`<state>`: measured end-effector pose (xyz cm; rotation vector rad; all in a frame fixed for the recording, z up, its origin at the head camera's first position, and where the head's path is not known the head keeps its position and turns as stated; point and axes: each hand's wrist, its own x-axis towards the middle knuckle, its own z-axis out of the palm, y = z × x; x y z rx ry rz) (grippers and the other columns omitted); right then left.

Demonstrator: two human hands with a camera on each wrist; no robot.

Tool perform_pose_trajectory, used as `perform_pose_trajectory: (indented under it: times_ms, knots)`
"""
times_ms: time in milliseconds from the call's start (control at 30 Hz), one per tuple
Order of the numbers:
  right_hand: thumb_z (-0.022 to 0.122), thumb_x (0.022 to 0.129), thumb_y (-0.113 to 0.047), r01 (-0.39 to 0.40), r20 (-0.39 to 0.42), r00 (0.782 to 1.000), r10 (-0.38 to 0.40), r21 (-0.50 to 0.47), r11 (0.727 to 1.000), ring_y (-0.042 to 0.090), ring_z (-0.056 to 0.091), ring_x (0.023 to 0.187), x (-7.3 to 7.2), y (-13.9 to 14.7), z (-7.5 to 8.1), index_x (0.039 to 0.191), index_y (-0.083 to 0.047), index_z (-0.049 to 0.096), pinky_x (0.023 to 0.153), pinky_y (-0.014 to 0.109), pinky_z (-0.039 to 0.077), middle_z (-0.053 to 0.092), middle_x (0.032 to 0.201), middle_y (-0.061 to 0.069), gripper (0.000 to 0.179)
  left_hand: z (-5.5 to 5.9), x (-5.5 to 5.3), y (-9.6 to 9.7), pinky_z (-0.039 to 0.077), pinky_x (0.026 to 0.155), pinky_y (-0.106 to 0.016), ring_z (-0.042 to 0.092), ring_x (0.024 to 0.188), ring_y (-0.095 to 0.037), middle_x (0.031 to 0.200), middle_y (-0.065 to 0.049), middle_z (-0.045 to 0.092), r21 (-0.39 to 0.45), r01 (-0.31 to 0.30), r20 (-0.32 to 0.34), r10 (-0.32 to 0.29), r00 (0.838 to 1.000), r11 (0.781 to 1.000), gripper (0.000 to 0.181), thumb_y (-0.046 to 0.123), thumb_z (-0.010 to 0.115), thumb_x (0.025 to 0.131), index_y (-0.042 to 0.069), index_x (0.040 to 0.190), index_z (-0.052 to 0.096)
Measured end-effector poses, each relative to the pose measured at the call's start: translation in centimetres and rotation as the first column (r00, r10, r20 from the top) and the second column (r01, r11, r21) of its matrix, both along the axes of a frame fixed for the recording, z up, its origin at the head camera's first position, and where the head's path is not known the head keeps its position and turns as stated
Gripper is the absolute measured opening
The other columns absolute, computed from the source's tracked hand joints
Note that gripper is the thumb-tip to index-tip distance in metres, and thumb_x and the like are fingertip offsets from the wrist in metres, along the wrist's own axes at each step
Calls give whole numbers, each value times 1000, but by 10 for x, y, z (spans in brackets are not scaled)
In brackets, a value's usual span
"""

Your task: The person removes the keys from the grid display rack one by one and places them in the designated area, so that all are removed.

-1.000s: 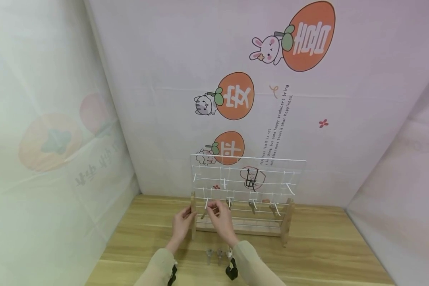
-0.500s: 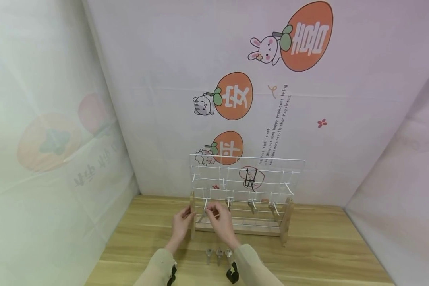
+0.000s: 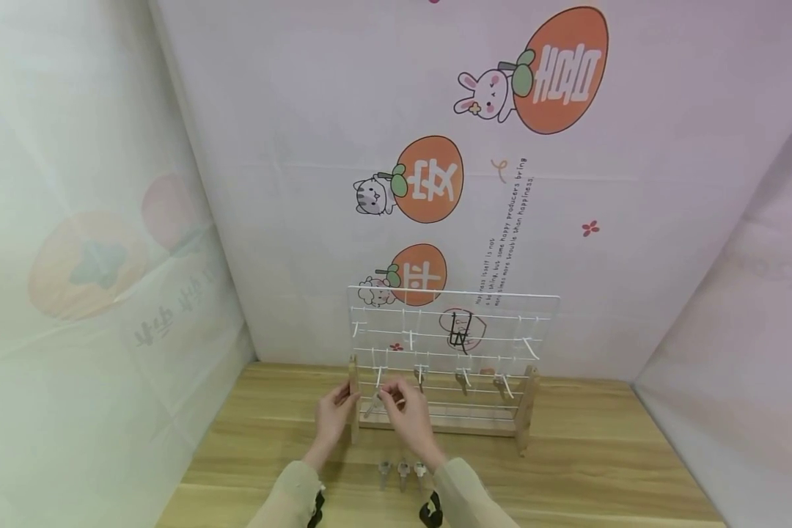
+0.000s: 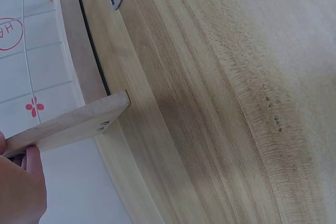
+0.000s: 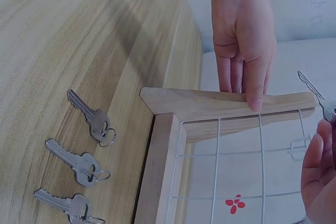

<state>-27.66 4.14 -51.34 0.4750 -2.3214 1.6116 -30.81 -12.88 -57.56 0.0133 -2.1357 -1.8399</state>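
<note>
Here's the white wire rack [image 3: 475, 425], upright on the table [image 3: 607, 455], and it carries the keys! Three hanging keys [image 3: 462, 378] line its lower row, each at a white hook [image 3: 508, 387]. At the fourth, leftmost hook, the right hand [image 3: 405, 414] pinches a held key [image 5: 313, 87] by its head, blade slanting away; whether its ring is on the hook, I can't tell. And the left hand [image 3: 333, 414] steadies the side post [image 4: 68, 124], thumb on one face, fingers behind.

In front of the rack, three loose keys [image 5: 80, 165] lie side by side. Above them, a black wire hook [image 3: 460, 330] stands out on the grid.

Over to the backdrop [image 3: 290, 220] — plenty of print here! "平" and "安" sit in orange fruit [image 3: 430, 180], and small lettering [image 3: 520, 220] gives "happy producers bring" and "more trouble than happiness". A red-outlined print [image 4: 9, 34] shows "HA" from the left wrist.

Materials, then: silvery metal keys with notched blades and thin round rings, smooth pale wood for post and base, two screws [image 4: 102, 126] low on the post — and bold streaky grain across the tabletop.
</note>
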Motion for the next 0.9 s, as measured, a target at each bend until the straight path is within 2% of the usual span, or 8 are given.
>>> perform_pose_trajectory:
  times_ms: [500, 733, 900]
  knots:
    - [66, 95, -12, 18, -21, 1000, -18, -11, 1000, 4, 60, 76, 13, 10, -1, 92, -10, 67, 63, 16, 55, 71, 87, 6, 4, 1, 1, 1, 61, 92, -33, 64, 114, -46, 125, -36, 61, -16, 4, 7, -4, 1000, 1000, 41, 2, 68, 91, -15, 126, 56]
    - [65, 96, -17, 19, 59, 998, -18, -2, 1000, 7, 60, 78, 19, 22, -5, 95, -10, 66, 67, 16, 54, 70, 89, 5, 7, 2, 3, -1, 60, 93, -34, 65, 115, -45, 126, -34, 61, -21, 17, 23, -16, 1000, 1000, 42, 6, 68, 92, -13, 127, 56]
    - [65, 96, -14, 29, 67, 997, -29, 5, 1000, 8, 60, 77, 21, 33, -12, 95, -9, 66, 65, 16, 54, 70, 89, 8, 5, 3, 4, -1, 61, 93, -34, 65, 115, -43, 126, -33, 62, -38, 17, 29, -16, 999, 999, 41, 7, 68, 92, -13, 127, 57]
